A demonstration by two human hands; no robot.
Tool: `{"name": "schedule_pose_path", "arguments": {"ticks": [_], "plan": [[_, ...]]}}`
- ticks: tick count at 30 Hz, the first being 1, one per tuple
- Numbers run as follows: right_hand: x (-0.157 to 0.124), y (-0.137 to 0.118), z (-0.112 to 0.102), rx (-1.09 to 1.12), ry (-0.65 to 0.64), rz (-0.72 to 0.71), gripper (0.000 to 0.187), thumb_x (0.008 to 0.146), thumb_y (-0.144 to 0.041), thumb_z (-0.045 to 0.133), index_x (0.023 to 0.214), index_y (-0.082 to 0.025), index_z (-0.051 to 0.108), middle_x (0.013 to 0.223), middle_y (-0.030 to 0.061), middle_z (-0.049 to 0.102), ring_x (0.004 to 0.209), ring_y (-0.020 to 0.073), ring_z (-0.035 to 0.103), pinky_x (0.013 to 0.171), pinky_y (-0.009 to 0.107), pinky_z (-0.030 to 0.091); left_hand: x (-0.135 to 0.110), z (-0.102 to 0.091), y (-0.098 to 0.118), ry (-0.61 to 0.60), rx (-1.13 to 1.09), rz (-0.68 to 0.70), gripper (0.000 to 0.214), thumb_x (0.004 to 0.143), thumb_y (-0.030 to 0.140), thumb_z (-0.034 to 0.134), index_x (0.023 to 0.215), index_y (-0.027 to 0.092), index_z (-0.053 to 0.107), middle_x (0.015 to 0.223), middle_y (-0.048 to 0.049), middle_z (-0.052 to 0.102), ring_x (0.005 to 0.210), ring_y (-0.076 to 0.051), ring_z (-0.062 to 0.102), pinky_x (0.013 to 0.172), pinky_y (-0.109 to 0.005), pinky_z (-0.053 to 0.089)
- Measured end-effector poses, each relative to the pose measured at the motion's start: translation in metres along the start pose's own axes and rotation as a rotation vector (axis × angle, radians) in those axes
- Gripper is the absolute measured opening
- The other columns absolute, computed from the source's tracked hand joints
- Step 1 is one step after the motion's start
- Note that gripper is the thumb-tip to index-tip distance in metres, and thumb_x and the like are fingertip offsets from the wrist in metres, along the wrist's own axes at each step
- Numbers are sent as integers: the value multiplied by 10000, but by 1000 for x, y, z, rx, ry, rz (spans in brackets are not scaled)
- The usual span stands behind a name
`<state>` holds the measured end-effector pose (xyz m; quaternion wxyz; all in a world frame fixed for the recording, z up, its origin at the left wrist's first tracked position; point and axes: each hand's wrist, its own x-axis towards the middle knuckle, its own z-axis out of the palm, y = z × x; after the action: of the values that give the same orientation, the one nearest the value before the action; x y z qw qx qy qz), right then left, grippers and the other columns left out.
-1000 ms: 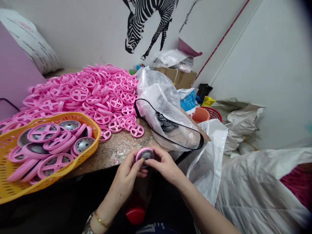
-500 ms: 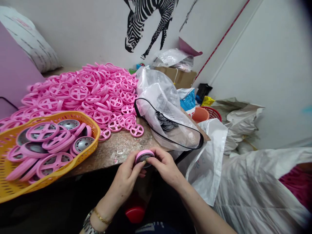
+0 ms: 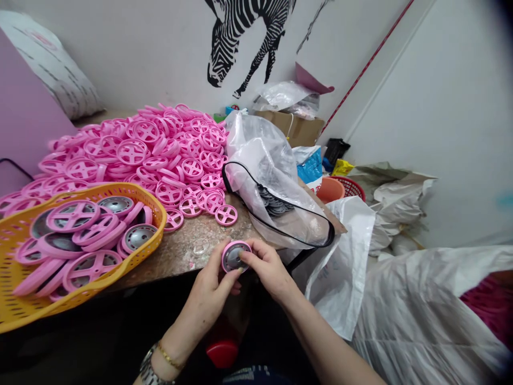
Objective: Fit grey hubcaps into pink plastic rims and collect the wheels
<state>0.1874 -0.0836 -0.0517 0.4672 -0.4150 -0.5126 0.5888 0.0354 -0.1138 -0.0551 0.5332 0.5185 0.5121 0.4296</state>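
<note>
At the far left, a white sack with dark printed marks (image 3: 52, 67) leans against the wall behind a flat lilac panel (image 3: 28, 101). In front is a yellow-orange plastic basket with slotted walls (image 3: 14, 283), loaded with pink plastic wheels fitted with grey discs (image 3: 140, 237); they lie at many angles, some with pink spokes uppermost, others showing the grey face. Behind and beside the basket spreads a large heap of pink four-spoked plastic rings (image 3: 132, 152), loose on a stained brown tabletop (image 3: 192, 243).

Near the table's front edge, the left hand (image 3: 210, 278) curls around the left side of a round pink-rimmed wheel with a grey disc (image 3: 231, 259), its thumb at the lower rim. The right hand (image 3: 270, 270) grips the same wheel from the right, thumb on the grey face. The wheel is thus held between both hands, grey side towards the wearer.

Right of the heap, a translucent plastic bag with black edging (image 3: 256, 128) holds a stack of grey parts (image 3: 274, 203). Beyond it are a brown cardboard box (image 3: 302, 128), an orange plastic tub (image 3: 331, 190) and a red latticed plastic basket (image 3: 353, 188), contents unclear. At far right, a large, crumpled whitish sack (image 3: 428, 305) opens on dark-pink contents (image 3: 487, 302).
</note>
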Motion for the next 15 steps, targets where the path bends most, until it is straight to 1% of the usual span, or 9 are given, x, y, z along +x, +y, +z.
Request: {"name": "schedule_pose_path", "arguments": {"ticks": [3, 5, 8, 10, 12, 13, 15], "plan": [[-3, -5, 4, 15, -45, -11, 185, 737, -234, 672, 915, -190, 655, 824, -16, 650, 767, 145, 584, 683, 243, 482, -2, -2, -1, 49, -24, 21, 617, 834, 353, 654, 1413, 237, 476, 1017, -66, 699, 603, -188, 676, 565, -351, 611], [-5, -7, 8, 19, -25, -39, 190, 726, -204, 674, 916, -194, 655, 815, -25, 646, 758, 139, 582, 695, 239, 482, -4, -4, 0, 71, -11, 46, 606, 829, 343, 661, 1402, 236, 497, 961, -53, 709, 568, -179, 661, 530, -327, 594], [-4, -11, 13, 27, 2, -77, 149, 741, -194, 668, 889, -196, 652, 799, -30, 646, 749, 134, 587, 696, 236, 482, -5, -5, 5, 107, -7, 76, 583, 822, 324, 667, 1380, 233, 520, 909, -38, 705, 544, -166, 645, 496, -303, 580], [3, -13, 14, 23, -44, -87, 143, 760, -215, 671, 902, -198, 658, 809, -26, 657, 763, 140, 601, 705, 241, 489, -4, -5, 10, 140, -26, 87, 573, 817, 318, 678, 1362, 228, 525, 866, -20, 690, 557, -164, 648, 494, -293, 585], [15, -15, 14, -20, -91, -120, 178, 808, -276, 650, 967, -199, 673, 872, -6, 678, 814, 155, 621, 741, 262, 501, -2, -7, 19, 209, -68, 109, 565, 797, 325, 706, 1326, 222, 537, 857, -9, 684, 554, -157, 652, 484, -282, 589], [22, -15, 13, -67, -93, -153, 223, 837, -311, 629, 1025, -200, 675, 931, 11, 688, 861, 166, 632, 772, 278, 506, -1, -10, 25, 257, -101, 127, 565, 778, 328, 727, 1302, 218, 545, 849, -4, 685, 540, -152, 651, 472, -274, 588], [38, -14, 11, -226, -46, -242, 327, 873, -350, 603, 1162, -203, 649, 1080, 50, 684, 968, 191, 638, 836, 313, 509, 2, -21, 42, 375, -187, 176, 573, 739, 314, 763, 1263, 218, 551, 812, 12, 687, 499, -138, 643, 449, -254, 581]]}}
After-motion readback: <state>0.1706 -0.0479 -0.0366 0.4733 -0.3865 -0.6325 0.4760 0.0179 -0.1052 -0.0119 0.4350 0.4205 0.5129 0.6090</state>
